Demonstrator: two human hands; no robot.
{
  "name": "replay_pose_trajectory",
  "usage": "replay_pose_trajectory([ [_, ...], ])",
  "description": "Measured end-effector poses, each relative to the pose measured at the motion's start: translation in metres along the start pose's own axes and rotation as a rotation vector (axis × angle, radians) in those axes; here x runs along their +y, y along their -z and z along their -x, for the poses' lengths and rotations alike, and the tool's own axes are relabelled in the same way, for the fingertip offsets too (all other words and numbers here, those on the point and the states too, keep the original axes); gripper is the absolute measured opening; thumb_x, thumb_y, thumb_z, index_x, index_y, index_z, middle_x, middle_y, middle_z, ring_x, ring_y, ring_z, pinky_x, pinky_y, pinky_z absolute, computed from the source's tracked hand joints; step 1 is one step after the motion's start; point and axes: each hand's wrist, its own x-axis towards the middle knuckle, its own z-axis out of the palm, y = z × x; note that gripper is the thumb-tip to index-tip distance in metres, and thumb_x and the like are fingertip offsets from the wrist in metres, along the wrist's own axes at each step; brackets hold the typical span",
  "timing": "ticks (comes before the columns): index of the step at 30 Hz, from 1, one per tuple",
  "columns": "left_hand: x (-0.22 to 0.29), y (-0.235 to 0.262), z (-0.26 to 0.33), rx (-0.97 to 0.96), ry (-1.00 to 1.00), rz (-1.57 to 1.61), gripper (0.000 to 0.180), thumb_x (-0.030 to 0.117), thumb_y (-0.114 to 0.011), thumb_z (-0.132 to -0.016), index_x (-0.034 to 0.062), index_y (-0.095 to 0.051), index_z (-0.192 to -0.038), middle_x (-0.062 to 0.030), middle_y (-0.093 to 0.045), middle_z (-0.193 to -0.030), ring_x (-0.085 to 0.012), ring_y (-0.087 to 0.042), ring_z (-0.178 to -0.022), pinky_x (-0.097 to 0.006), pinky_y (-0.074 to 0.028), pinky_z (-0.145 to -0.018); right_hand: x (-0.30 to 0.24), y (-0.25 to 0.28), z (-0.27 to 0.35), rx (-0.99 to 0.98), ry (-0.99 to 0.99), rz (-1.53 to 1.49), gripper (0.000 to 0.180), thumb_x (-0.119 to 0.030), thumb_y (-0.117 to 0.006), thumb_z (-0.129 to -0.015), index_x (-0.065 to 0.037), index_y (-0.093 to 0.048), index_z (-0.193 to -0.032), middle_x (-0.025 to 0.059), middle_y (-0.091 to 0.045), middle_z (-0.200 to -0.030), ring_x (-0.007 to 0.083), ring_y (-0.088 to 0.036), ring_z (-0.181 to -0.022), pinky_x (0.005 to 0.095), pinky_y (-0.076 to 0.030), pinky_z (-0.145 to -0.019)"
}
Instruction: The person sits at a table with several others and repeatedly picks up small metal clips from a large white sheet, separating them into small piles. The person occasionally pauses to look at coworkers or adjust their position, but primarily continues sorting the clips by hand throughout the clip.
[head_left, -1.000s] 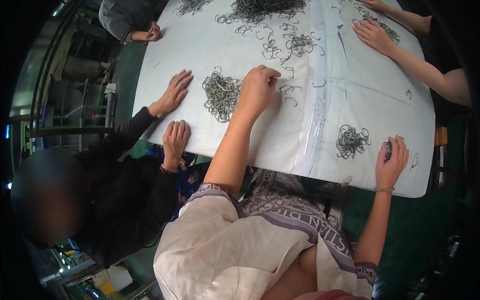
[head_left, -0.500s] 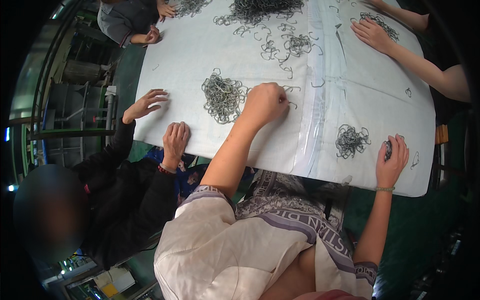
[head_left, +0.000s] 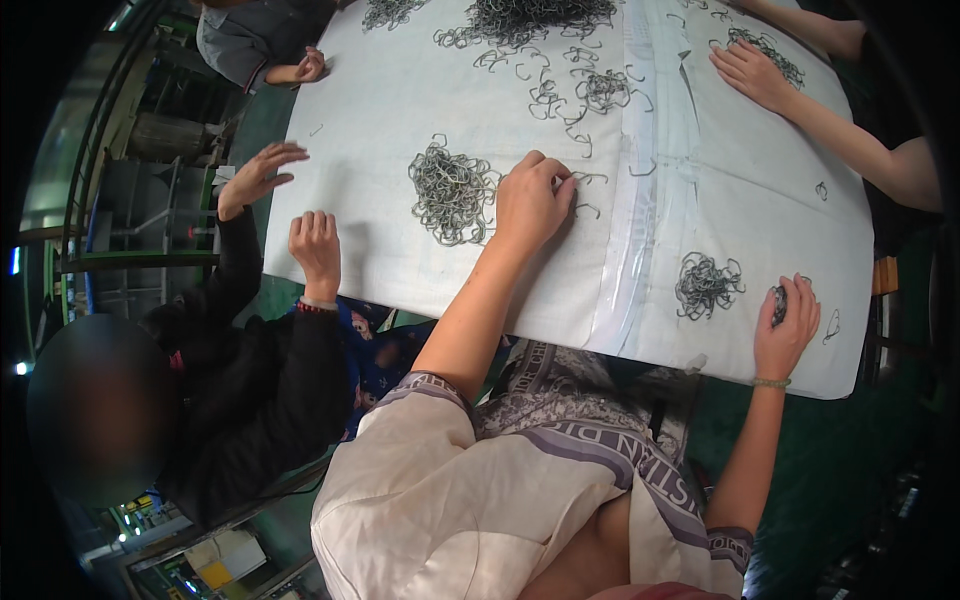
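Observation:
My left hand (head_left: 533, 202) rests over the white table, its fingers curled and thumb close to the index finger. Loose wire hooks (head_left: 592, 209) lie right beside its fingertips; whatever it pinches is hidden. Just left of it sits a tangled pile of grey wire hooks (head_left: 447, 192). At the table's near right part, my right hand (head_left: 790, 325) is wrapped round a dark bunch of wire hooks (head_left: 779, 304), partly covered by the fingers. A smaller heap of hooks (head_left: 706, 286) lies to the left of that hand, and a few loose hooks (head_left: 832, 326) to its right.
The white-covered table (head_left: 370, 220) has a taped seam (head_left: 622, 260). A large dark hook pile (head_left: 530, 15) lies at the far side. A co-worker's hands (head_left: 316, 250) are at the left edge; another's hand (head_left: 755, 77) works over hooks at far right. A third person (head_left: 255, 45) sits far left.
My left hand has turned slightly, its knuckles now farther from me; my right hand stays put. The left co-worker's hands have lifted and moved left. One far-left person's hand has left view.

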Motion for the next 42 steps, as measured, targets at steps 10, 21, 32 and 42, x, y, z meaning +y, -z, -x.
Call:
replay_pose_trajectory([
  [10, 0.002, -0.011, -0.008, -0.091, -0.153, -0.098, 0.014, 0.012, -0.066, -0.08, -0.0001, -0.062, -0.084, -0.0145, -0.059, -0.089, -0.0315, -0.057, -0.084, -0.04, -0.046, -0.074, 0.002, -0.001, 0.001, 0.008, 0.003, -0.016, 0.028, -0.016, -0.061, -0.083, -0.006, -0.06, -0.109, 0.0128, -0.055, -0.121, 0.031, -0.047, -0.119, 0.0493, -0.028, -0.104],
  [21, 0.096, -0.057, 0.017, -0.185, -0.227, 0.418, 0.012, 0.011, -0.063, -0.082, 0.0004, -0.058, -0.085, -0.0147, -0.058, -0.085, -0.0276, -0.058, -0.077, -0.036, -0.047, -0.07, 0.006, 0.006, 0.0, 0.33, -0.242, -0.284, 0.035, -0.018, -0.051, -0.091, -0.001, -0.051, -0.122, 0.016, -0.054, -0.121, 0.033, -0.048, -0.116, 0.0488, -0.03, -0.102],
  [32, 0.13, -0.072, 0.031, -0.096, -0.358, 0.439, 0.005, 0.006, -0.064, -0.076, 0.0009, -0.063, -0.076, -0.0167, -0.061, -0.082, -0.0332, -0.06, -0.077, -0.041, -0.048, -0.071, 0.014, -0.009, 0.004, 0.189, -0.293, -0.137, 0.041, -0.034, -0.045, -0.095, -0.005, -0.052, -0.124, 0.0182, -0.049, -0.13, 0.0361, -0.041, -0.125, 0.0532, -0.025, -0.105],
  [42, -0.01, -0.004, -0.006, 0.006, -0.159, -0.105, 0.01, 0.007, -0.063, -0.078, 0.0049, -0.071, -0.083, -0.0126, -0.065, -0.088, -0.0309, -0.063, -0.078, -0.037, -0.05, -0.072, 0.006, -0.01, -0.001, 0.054, -0.318, 0.059, 0.045, -0.039, -0.046, -0.094, -0.006, -0.05, -0.125, 0.0179, -0.05, -0.129, 0.0359, -0.041, -0.124, 0.0534, -0.028, -0.103],
])
